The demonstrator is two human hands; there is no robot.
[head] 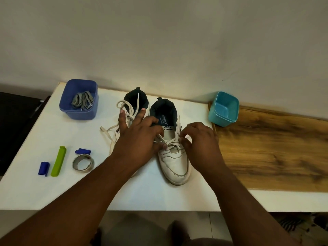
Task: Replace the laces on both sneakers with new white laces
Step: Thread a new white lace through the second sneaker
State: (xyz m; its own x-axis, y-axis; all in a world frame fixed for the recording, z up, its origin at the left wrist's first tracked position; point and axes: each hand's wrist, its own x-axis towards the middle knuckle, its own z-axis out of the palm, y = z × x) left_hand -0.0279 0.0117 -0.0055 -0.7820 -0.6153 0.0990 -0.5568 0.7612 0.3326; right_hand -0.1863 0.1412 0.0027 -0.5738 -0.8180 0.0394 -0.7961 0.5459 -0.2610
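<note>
Since the lace (171,142) is soft and limp, both hands, left hand (140,137) and right hand (198,139), pinch it with curled fingers near the eyelets at 12 o'clock of the right sneaker's (174,160) toe.

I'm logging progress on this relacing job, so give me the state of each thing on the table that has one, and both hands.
Right sneaker: upright, laced low, upper eyelets bare.
Left sneaker: upright, white lace loose, trailing onto the table.
Left hand: pinches the right sneaker's lace.
Right hand: pinches the same lace's other side.
Blue tub: open, holds grey laces.
Teal tub: open, empty.
Tape roll: lying flat.
Green clip: closed, lying flat.
</note>
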